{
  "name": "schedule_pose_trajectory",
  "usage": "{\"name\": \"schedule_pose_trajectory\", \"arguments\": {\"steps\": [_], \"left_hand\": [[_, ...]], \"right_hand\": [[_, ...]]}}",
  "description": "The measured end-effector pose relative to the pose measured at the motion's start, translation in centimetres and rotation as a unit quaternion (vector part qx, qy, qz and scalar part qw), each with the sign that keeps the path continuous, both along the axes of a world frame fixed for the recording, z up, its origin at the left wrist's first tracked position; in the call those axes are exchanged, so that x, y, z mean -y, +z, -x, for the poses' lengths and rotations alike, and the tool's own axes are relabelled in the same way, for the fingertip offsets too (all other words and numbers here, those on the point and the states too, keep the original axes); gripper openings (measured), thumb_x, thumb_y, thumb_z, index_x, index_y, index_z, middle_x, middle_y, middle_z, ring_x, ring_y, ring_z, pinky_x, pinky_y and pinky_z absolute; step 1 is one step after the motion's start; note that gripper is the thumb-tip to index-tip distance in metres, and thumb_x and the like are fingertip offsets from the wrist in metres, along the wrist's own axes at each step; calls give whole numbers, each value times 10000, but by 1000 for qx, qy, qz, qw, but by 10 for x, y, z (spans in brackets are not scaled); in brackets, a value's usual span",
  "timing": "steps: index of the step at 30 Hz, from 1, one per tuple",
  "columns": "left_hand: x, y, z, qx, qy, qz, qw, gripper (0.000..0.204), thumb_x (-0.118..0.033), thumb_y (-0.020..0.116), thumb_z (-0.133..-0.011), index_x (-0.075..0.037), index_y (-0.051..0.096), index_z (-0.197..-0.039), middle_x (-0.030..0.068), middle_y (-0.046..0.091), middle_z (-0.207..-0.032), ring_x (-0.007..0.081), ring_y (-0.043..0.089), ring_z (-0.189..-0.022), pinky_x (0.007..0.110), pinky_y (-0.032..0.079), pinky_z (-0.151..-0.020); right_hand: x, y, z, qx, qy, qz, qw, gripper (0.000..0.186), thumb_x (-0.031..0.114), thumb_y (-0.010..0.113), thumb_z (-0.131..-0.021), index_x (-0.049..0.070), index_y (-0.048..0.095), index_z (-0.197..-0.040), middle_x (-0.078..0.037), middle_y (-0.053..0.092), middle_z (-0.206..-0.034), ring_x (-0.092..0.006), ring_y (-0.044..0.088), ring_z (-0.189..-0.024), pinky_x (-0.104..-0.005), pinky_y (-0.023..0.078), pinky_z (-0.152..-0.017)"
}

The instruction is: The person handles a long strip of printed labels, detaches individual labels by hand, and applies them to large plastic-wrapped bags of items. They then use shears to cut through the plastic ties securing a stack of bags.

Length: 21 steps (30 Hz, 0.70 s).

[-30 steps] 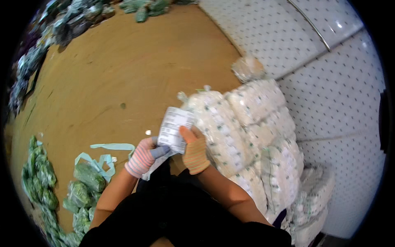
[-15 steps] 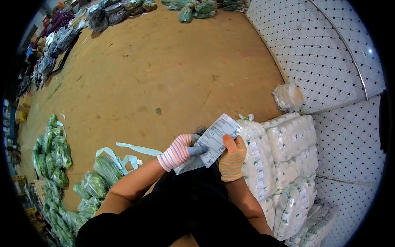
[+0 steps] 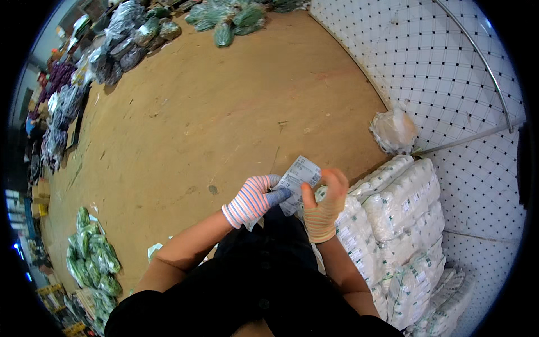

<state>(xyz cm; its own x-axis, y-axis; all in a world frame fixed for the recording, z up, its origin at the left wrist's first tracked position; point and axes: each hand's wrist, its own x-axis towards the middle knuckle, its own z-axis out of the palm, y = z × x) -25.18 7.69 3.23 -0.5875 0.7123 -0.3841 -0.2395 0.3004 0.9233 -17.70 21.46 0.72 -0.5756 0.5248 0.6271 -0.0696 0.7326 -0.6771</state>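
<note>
A strip of white printed labels [image 3: 298,173] is pinched between the thumb and fingers of my left hand [image 3: 255,199], which wears a pink, white and grey-blue striped glove. Part of the strip hangs below that hand, in front of my dark clothing. Close to the strip's right edge is my right hand [image 3: 325,208], in an orange and green striped glove. Its thumb and fingers are apart, and the thumb tip overlaps the label edge; whether it touches is hard to tell.
Stacked clear bags of white goods [image 3: 401,196] rise to my right, against a white patterned wall [image 3: 477,185]. A plastic-wrapped bundle [image 3: 394,131] sits by the wall's base. Bagged green vegetables [image 3: 92,253] lie on the brown floor [image 3: 196,112] at left, with more bags far off.
My right fingers have come off the labels and spread apart. The left hand keeps its pinch and sits slightly farther right. The view has shifted, so the vegetable bags at left appear lower.
</note>
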Motion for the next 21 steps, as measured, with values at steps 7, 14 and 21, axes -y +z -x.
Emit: {"name": "schedule_pose_trajectory", "arguments": {"steps": [7, 14, 21], "left_hand": [[-56, -19, 68, -260, -174, 3, 950, 187, -132, 609, -702, -67, 588, -876, 120, 585, -731, 234, 568, -663, 301, 452, -619], [-117, -31, 133, -256, -349, -58, 900, 178, -81, 617, -668, -73, 597, -845, 124, 583, -756, 308, 550, -733, 333, 449, -635], [-180, -23, 199, -225, -496, -23, 839, 123, -80, 614, -696, -42, 601, -813, 124, 578, -697, 250, 568, -639, 302, 447, -596]], "right_hand": [[-55, 4, 45, 198, 199, 89, 956, 171, 202, 623, -670, 72, 562, -764, -99, 561, -759, -288, 520, -741, -380, 390, -660], [-81, -9, 65, 149, 66, 176, 971, 143, 151, 633, -690, 43, 597, -776, -111, 572, -735, -287, 534, -703, -349, 428, -627], [-102, -15, 57, 38, -177, 570, 802, 259, 252, 508, -782, -1, 566, -800, -38, 499, -566, -113, 454, -474, -234, 360, -445]]}}
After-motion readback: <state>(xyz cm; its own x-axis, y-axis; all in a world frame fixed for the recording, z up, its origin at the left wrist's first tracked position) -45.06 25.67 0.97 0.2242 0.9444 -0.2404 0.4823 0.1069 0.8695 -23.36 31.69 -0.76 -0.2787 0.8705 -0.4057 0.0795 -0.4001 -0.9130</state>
